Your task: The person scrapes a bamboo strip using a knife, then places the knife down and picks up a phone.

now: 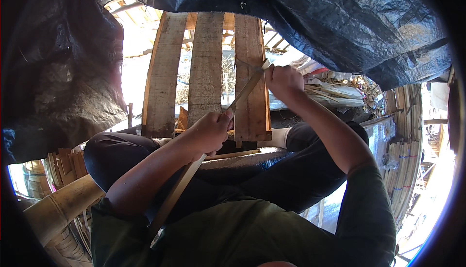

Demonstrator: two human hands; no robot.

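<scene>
A long, flat, pale strip, apparently split bamboo (248,88), slants from beside my left hip up to the far right, over wooden slats. My left hand (209,132) is closed around its middle, thumb lying along the upper side. At the far end my right hand (285,81) is a fist, its fingers against the strip's tip; whether it also holds a small tool is hidden. Just left of that tip, a thin curl (246,64) sticks out. The strip's lower part runs under my left wrist and across my lap.
Three upright wooden boards (206,58) stand ahead of my crossed legs. Dark plastic sheeting (340,19) hangs low over the top and left. A thick bamboo pole (65,209) lies at the left; bundled strips (404,162) stand at the right.
</scene>
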